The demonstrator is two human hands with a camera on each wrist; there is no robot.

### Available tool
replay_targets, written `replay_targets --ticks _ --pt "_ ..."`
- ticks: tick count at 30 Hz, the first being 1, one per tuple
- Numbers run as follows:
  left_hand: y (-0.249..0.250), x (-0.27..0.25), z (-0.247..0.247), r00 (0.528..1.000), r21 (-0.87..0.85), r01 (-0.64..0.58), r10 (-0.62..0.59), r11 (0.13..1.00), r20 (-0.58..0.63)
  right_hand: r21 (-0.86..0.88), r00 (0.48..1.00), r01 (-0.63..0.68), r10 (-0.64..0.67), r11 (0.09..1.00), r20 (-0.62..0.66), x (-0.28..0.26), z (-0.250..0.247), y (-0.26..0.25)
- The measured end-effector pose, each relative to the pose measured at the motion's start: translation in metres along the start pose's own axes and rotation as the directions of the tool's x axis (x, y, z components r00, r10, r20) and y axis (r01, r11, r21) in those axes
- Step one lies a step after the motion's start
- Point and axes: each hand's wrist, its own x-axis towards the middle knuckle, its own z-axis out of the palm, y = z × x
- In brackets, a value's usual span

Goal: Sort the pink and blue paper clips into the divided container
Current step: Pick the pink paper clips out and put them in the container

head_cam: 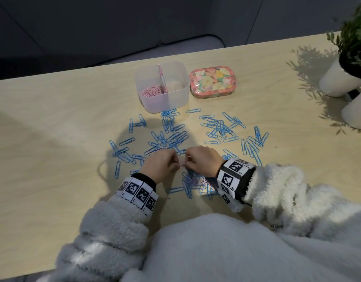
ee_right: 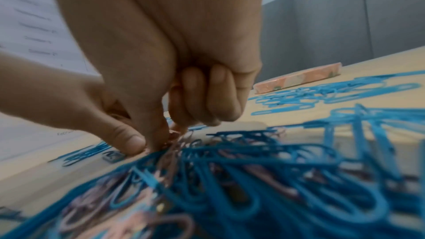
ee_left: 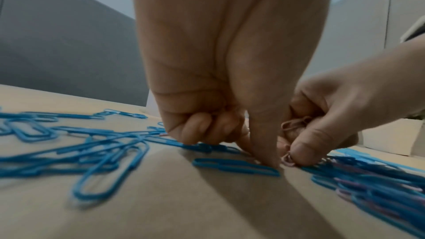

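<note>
My left hand (head_cam: 172, 162) and right hand (head_cam: 189, 161) meet fingertip to fingertip low over the table, pinching small pink paper clips (head_cam: 181, 164) between them. In the left wrist view the right hand's curled fingers hold a bunch of pink clips (ee_left: 296, 124) and its thumb pins another (ee_left: 287, 159), beside my left hand (ee_left: 268, 160). The right hand (ee_right: 165, 143) pinches at the edge of a mixed pink and blue pile (ee_right: 230, 179). Blue paper clips (head_cam: 220, 127) lie scattered all around. The clear divided container (head_cam: 178, 98) holds pink clips (head_cam: 151, 91) in its left compartment.
A floral tin (head_cam: 213, 81) sits right of the container. White plant pots (head_cam: 338, 82) stand at the far right edge. A mixed pile of clips (head_cam: 195, 184) lies under my right wrist. The table's left side (head_cam: 53, 129) is bare wood.
</note>
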Motion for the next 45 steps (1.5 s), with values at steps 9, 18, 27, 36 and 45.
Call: replay_targets --ticks 9,18,27,36,45 --pt "-0.006 0.002 -0.048 0.989 -0.244 -0.018 -0.019 0.97 -0.149 0.752 0.99 -0.131 0.051 0.646 0.128 0.005 -0.036 0.03" --pt "0.007 0.08 -0.132 0.857 -0.134 0.06 -0.12 0.989 -0.501 0.869 0.994 -0.108 0.056 0.483 0.092 0.013 -0.07 0.032" --pt "-0.003 0.095 -0.113 0.86 -0.148 0.008 -0.082 0.989 -0.504 0.823 0.987 0.024 0.116 0.567 -0.109 0.078 -0.129 -0.006" --pt "-0.02 0.02 -0.072 0.848 -0.137 -0.09 0.004 0.986 -0.53 0.835 0.992 -0.054 0.122 0.548 -0.015 0.145 -0.138 -0.06" --pt "-0.019 -0.024 -0.011 0.997 -0.157 -0.057 0.047 0.986 -0.068 0.684 0.999 -0.016 -0.008 0.729 0.032 0.036 -0.096 -0.008"
